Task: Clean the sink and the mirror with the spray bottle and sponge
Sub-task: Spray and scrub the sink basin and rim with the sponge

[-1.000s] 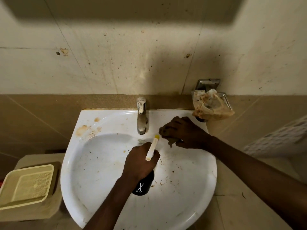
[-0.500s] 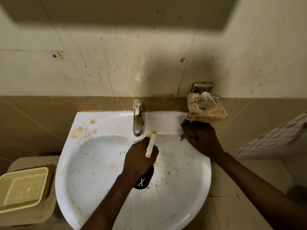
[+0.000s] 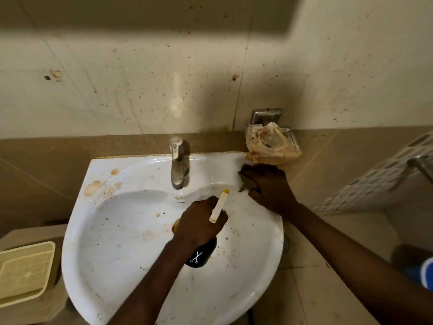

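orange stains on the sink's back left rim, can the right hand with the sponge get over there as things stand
Probably yes. The right hand presses the sponge on the back right rim; only the tap stands between it and the stains, and the left hand holding the spray bottle sits lower.

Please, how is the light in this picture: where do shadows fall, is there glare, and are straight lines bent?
Head view: dim, warm light; a broad dark shadow crosses the top of the wall; a soft glare patch shines on the tile above the faucet; the sink is the brightest area; the wide lens bows the brown tile band toward the edges; the sponge under the right hand is dark, indistinct.
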`<state>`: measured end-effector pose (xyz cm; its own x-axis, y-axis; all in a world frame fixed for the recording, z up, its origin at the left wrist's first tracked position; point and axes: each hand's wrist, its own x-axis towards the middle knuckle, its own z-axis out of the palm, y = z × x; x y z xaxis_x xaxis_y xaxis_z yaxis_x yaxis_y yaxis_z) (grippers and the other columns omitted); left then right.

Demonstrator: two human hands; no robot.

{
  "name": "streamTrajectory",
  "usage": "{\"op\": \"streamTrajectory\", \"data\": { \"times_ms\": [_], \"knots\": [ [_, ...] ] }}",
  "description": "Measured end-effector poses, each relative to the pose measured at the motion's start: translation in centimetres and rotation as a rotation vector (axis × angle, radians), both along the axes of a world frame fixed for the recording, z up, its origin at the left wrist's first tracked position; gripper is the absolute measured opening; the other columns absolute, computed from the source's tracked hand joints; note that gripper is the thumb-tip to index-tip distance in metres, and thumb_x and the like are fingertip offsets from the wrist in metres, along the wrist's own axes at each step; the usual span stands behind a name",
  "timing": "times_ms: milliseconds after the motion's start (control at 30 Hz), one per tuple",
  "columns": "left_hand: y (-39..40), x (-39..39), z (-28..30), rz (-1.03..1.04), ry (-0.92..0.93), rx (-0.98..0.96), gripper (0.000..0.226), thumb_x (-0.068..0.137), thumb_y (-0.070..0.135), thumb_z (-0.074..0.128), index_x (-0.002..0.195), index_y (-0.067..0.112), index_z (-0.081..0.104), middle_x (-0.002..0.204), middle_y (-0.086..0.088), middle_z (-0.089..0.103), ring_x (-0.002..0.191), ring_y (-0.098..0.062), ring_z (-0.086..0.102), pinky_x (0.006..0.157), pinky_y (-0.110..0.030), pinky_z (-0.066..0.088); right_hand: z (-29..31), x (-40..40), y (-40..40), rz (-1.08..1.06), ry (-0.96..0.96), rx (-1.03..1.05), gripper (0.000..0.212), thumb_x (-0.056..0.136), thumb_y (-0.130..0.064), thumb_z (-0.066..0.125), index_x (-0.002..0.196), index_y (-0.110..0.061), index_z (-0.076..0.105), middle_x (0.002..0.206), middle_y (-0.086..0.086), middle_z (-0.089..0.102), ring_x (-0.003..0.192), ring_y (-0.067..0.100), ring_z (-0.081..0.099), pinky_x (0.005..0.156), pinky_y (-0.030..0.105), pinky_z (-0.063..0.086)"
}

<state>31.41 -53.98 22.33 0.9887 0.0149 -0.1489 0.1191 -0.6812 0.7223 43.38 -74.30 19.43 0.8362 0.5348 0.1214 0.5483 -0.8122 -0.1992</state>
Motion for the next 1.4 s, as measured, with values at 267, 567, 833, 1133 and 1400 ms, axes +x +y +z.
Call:
{"op": "streamTrajectory", "data": {
  "times_ms": [267, 567, 833, 1133, 1400],
  "knots": [
    [-0.8, -0.2, -0.4, -0.079, 0.028, 0.092, 0.021, 0.075, 0.043, 0.043, 0.069, 0.023, 0.047, 0.067, -0.003, 0.063, 0.063, -0.019, 0.059, 0.056, -0.029, 0.044, 0.7, -1.2, 0.0, 0.186, -0.078, -0.144, 0.048, 0.071, -0.035, 0.058, 0.118, -0.023, 0.061, 0.116, 0.003, 0.061, 0.112, 0.033, 0.052, 0.085, 0.048, 0.043],
    [1.1, -1.0, -1.0, -0.030, 0.043, 0.131, 0.017, 0.075, 0.041, 0.044, 0.065, 0.028, 0.042, 0.067, 0.000, 0.062, 0.062, -0.018, 0.059, 0.053, -0.027, 0.041, 0.9, -0.9, 1.4, 0.274, -0.141, -0.257, 0.068, 0.065, -0.030, 0.076, 0.126, -0.020, 0.050, 0.114, 0.009, 0.059, 0.106, 0.036, 0.054, 0.082, 0.050, 0.048],
    [2.6, -1.7, -0.3, 0.060, 0.034, 0.151, 0.022, 0.074, 0.046, 0.042, 0.059, 0.030, 0.038, 0.061, -0.001, 0.060, 0.056, -0.013, 0.052, 0.048, -0.023, 0.029, 0.9, -0.6, 0.5, 0.729, -0.276, -0.427, 0.030, 0.081, -0.027, 0.058, 0.110, -0.020, 0.061, 0.110, 0.004, 0.063, 0.106, 0.033, 0.054, 0.081, 0.043, 0.045],
    [4.0, -2.6, -1.0, 0.062, 0.067, 0.247, 0.022, 0.083, 0.040, 0.055, 0.071, 0.024, 0.049, 0.062, 0.001, 0.056, 0.062, -0.019, 0.054, 0.049, -0.023, 0.029, -1.2, 0.0, 7.1, 0.728, -0.520, -0.289, 0.015, 0.095, -0.017, 0.046, 0.107, -0.016, 0.054, 0.102, 0.008, 0.063, 0.104, 0.035, 0.058, 0.061, 0.040, 0.047],
    [2.1, -2.3, 0.4, 0.085, 0.056, 0.223, 0.027, 0.087, 0.041, 0.051, 0.094, 0.016, 0.060, 0.080, -0.004, 0.064, 0.083, -0.027, 0.062, 0.065, -0.027, 0.038, -1.1, -0.8, 1.4, 0.575, -0.384, -0.420, 0.024, 0.089, -0.016, 0.053, 0.113, -0.017, 0.051, 0.106, 0.008, 0.058, 0.105, 0.042, 0.053, 0.068, 0.045, 0.050]
  ]
}}
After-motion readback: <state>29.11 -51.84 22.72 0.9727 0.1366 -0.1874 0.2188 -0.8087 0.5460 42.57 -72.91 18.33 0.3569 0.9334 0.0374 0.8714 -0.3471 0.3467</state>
